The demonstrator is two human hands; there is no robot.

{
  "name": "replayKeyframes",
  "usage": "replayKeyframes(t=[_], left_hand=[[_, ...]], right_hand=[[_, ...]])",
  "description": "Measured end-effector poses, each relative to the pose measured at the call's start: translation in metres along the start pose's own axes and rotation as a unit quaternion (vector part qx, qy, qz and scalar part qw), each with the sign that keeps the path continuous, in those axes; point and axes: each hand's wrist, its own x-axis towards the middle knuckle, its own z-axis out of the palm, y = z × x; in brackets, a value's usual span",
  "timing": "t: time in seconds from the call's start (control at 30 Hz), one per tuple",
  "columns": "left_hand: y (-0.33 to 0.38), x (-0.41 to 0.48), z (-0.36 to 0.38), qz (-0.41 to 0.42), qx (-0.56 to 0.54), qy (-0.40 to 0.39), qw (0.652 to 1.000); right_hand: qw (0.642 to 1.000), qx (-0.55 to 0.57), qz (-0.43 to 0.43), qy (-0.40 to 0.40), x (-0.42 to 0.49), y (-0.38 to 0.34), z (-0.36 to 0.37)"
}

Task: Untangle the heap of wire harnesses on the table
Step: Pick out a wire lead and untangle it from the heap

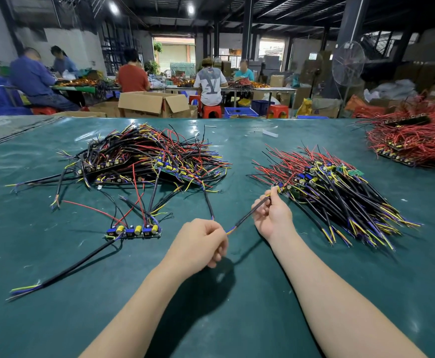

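The left hand (pixel 201 244) pinched the yellow and blue tips of one black cable (pixel 247 215). The right hand (pixel 273 215) gripped its other end by the neat pile (pixel 340 197). It would be best to lay it down slowly, lined up with the others. The tangled heap (pixel 146 156) sat on the green surface (pixel 56 319), ahead and left of the hands, not touched.

Dim workshop, dark steel roof (pixel 288 9), ceiling lamps (pixel 113 7), pedestal fan (pixel 348 63), cardboard boxes (pixel 154 103), red stools (pixel 211 111).
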Motion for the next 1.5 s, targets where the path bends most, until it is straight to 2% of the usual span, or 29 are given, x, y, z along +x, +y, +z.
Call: replayKeyframes(t=[0.1, 0.13, 0.17, 0.23, 0.33, 0.4, 0.5, 0.57, 0.63, 0.7, 0.8, 0.87, 0.93, 1.0, 1.07, 1.13, 1.17, 1.2, 1.23, 1.3, 1.33, 1.4, 1.5], left_hand=[[-0.006, 0.0, 0.0, 0.065, 0.226, 0.043, 0.971], [-0.006, -0.001, 0.001, 0.082, 0.263, 0.054, 0.96], [-0.006, 0.0, 0.002, 0.086, 0.267, 0.064, 0.958], [-0.006, 0.002, 0.002, 0.071, 0.199, 0.07, 0.975], [-0.007, 0.004, 0.002, 0.044, 0.105, 0.041, 0.993], [-0.008, 0.004, 0.003, 0.068, 0.134, 0.042, 0.988], [-0.008, 0.005, 0.002, 0.099, 0.236, 0.097, 0.962], [-0.007, 0.006, -0.001, 0.085, 0.303, 0.136, 0.939], [-0.01, 0.007, -0.003, 0.07, 0.315, 0.146, 0.935], [-0.011, 0.009, -0.003, 0.047, 0.255, 0.118, 0.959], [-0.011, 0.012, -0.002, -0.033, 0.047, 0.03, 0.998], [-0.01, 0.012, -0.004, -0.072, -0.054, -0.02, 0.996], [-0.009, 0.01, -0.004, -0.088, -0.071, -0.058, 0.992], [-0.007, 0.008, -0.002, -0.103, -0.04, -0.054, 0.992], [-0.005, 0.006, -0.003, -0.091, 0.072, 0.008, 0.993], [-0.008, 0.007, -0.005, -0.062, 0.237, 0.098, 0.965], [-0.01, 0.008, -0.006, -0.049, 0.278, 0.127, 0.951], [-0.01, 0.008, -0.007, -0.043, 0.275, 0.125, 0.952], [-0.009, 0.009, -0.008, -0.039, 0.222, 0.099, 0.969], [-0.006, 0.009, -0.005, -0.049, 0.029, 0.005, 0.998], [-0.003, 0.008, -0.003, -0.064, -0.046, -0.046, 0.996], [0.0, 0.006, 0.002, -0.082, -0.115, -0.132, 0.981], [0.0, 0.005, 0.005, -0.086, -0.183, -0.179, 0.963]], right_hand=[[1.0, -0.017, 0.0, 0.007, 0.0, 0.001, 0.0], [1.0, -0.021, -0.003, 0.009, 0.0, 0.001, 0.001], [1.0, -0.024, -0.005, 0.011, -0.001, 0.002, 0.002], [1.0, -0.025, -0.006, 0.012, -0.002, 0.002, 0.003], [0.999, -0.034, -0.006, 0.008, -0.003, 0.003, 0.004], [0.999, -0.05, -0.009, 0.013, -0.003, 0.003, 0.004], [0.999, -0.049, -0.018, 0.015, -0.003, 0.003, 0.003], [0.998, -0.046, -0.025, 0.017, -0.004, 0.003, 0.003], [0.998, -0.052, -0.032, 0.019, -0.005, 0.004, 0.004], [0.998, -0.052, -0.037, 0.018, -0.006, 0.002, 0.005], [0.999, -0.032, -0.04, 0.01, -0.005, -0.003, 0.006], [0.999, -0.015, -0.037, 0.001, -0.005, -0.004, 0.005], [0.999, -0.012, -0.034, -0.006, -0.005, -0.005, 0.004], [0.999, -0.02, -0.031, -0.005, -0.006, -0.006, 0.004], [0.999, -0.036, -0.034, -0.002, -0.006, -0.007, 0.003], [0.997, -0.066, -0.034, -0.001, -0.005, -0.006, 0.003], [0.996, -0.077, -0.033, -0.003, -0.005, -0.006, 0.003], [0.996, -0.085, -0.032, -0.004, -0.005, -0.004, 0.003], [0.996, -0.088, -0.03, -0.006, -0.005, -0.003, 0.004], [0.995, -0.091, -0.028, -0.01, -0.006, 0.0, 0.006], [0.995, -0.091, -0.028, -0.015, -0.007, 0.002, 0.007], [0.995, -0.094, -0.03, -0.026, -0.009, 0.005, 0.008], [0.993, -0.105, -0.04, -0.024, -0.01, 0.006, 0.01]])
